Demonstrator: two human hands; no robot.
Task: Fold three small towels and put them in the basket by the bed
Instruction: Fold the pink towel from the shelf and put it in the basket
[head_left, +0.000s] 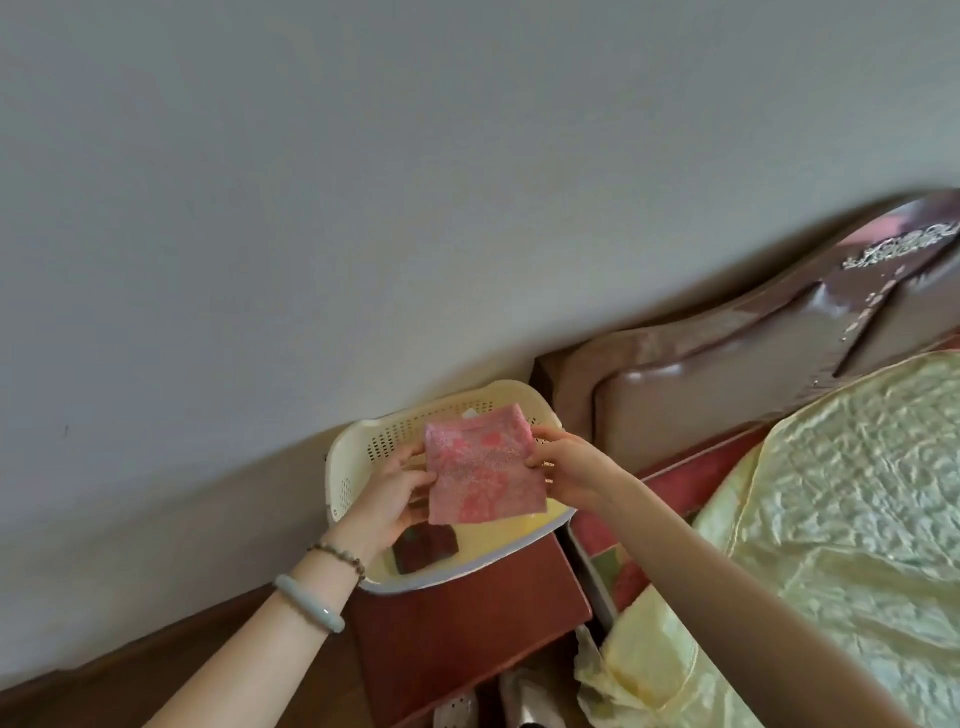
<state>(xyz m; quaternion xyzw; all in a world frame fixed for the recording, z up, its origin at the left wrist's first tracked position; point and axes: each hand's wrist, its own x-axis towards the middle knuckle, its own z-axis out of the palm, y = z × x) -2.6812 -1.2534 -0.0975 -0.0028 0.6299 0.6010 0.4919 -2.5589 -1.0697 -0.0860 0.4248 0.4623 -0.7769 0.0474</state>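
text: none legible | labels: none | headboard (727, 364) silvery marks: possibly ornament, too blurred to read

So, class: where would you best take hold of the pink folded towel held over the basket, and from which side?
Pinch the pink towel at its two opposite side edges, left hand from the left, right hand from the right. It is a flat, limp folded square, so two-sided support probably keeps the folds closed.

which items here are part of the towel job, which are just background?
Job: pink towel, pinched by left hand and right hand; cream basket; dark folded cloth inside it.
Lying about: nightstand under the basket; yellow bedspread; headboard.
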